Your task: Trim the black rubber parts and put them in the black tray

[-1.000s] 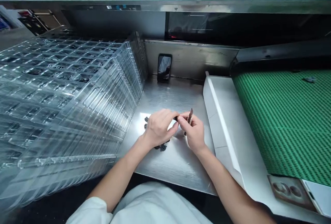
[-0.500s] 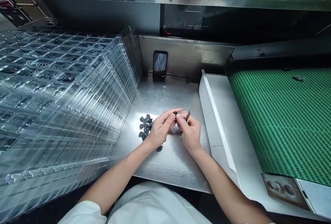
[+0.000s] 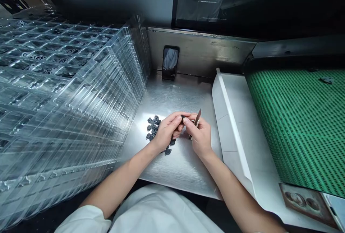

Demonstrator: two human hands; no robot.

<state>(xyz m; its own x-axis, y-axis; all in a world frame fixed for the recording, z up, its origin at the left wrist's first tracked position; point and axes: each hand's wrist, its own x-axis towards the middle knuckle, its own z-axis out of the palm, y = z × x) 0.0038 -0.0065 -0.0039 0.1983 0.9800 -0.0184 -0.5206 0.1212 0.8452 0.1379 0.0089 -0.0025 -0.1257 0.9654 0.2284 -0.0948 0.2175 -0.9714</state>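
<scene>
My left hand [image 3: 167,131] is closed, with thumb and fingers pinching a small black plastic part [image 3: 183,117]. From the other side, the thumb and forefinger of my right hand [image 3: 199,134] touch the same part. A craft knife [image 3: 197,119] is gripped in my right hand, its blade pointing up and away from me. Loose black parts [image 3: 153,127] lie on the metal work surface [image 3: 185,168] beside and partly beneath my left hand. Fingers hide most of the held part and some of the knife handle.
Tall stacked clear plastic trays [image 3: 107,78] with black parts in their pockets stand on the left. A phone [image 3: 170,63] leans against the back metal wall. White sheeting [image 3: 231,111] separates the surface from a green conveyor belt [image 3: 299,118], which carries one dark part [image 3: 326,80].
The view has tilted down slightly. Both hands still hold the small part, and the knife blade in my right hand shows a little more. The belt part appears slightly farther right.
</scene>
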